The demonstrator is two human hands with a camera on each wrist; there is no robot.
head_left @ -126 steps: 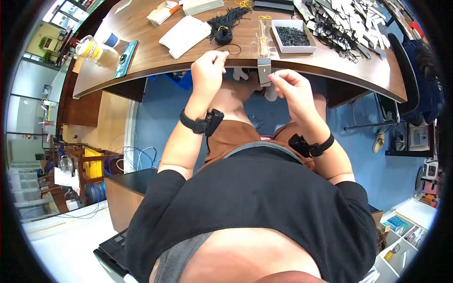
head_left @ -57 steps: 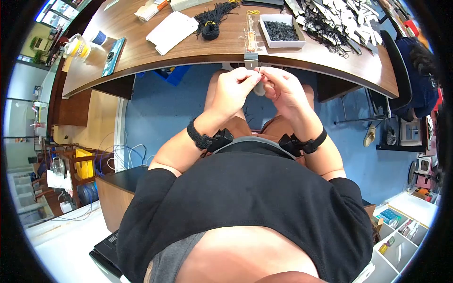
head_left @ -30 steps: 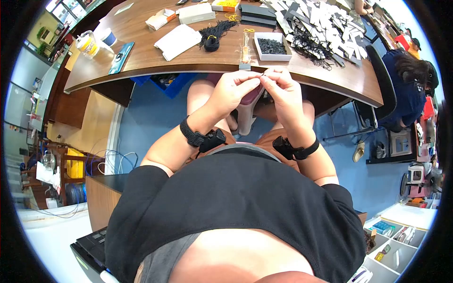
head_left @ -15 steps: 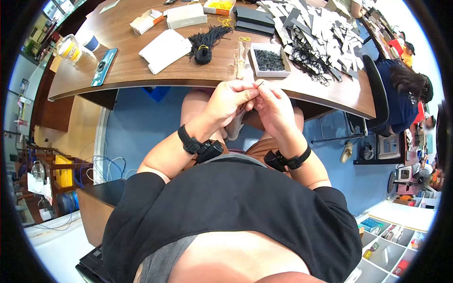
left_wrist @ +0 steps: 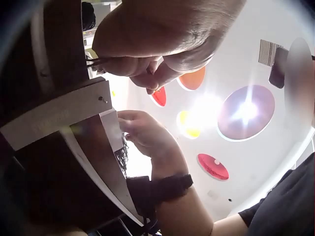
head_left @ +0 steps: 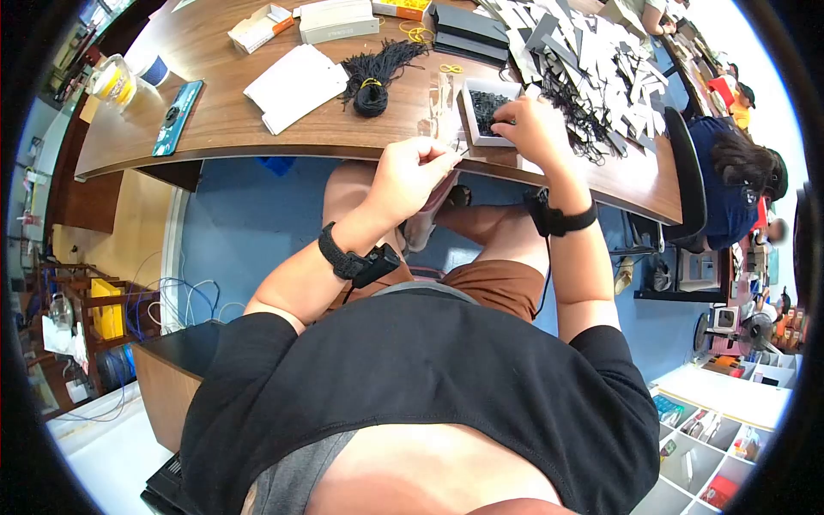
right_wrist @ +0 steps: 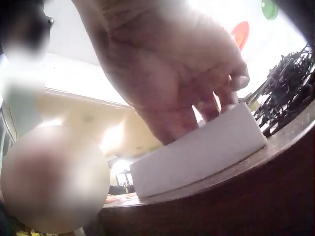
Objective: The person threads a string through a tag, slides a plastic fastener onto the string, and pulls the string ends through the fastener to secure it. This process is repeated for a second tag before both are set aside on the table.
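My left hand [head_left: 405, 182] is at the desk's front edge, thumb and fingers pinching a thin black cord [left_wrist: 97, 60]; a dark end pokes past the fingertips in the head view. To its right, my right hand [head_left: 541, 133] dips its fingers into a white box [head_left: 496, 141] of small black pieces [head_left: 485, 105]. The right wrist view shows the right hand's fingers [right_wrist: 216, 110] spread and reaching down behind the box wall, which hides their tips. A clear plastic-looking strip [head_left: 444, 99] and a grey bracket [left_wrist: 59, 115] lie between the hands.
A bundle of black cords [head_left: 371, 96] and white card [head_left: 296, 90] lie left of the box. Right of it spreads a pile of white and black strips [head_left: 592, 64] with loose black cords [right_wrist: 290, 83]. A phone [head_left: 178, 118] and cups [head_left: 116, 83] stand far left.
The hands came together fingertip to fingertip over the lap, then parted. The right hand has moved forward and right into the white box; the left keeps its pinch near the desk edge.
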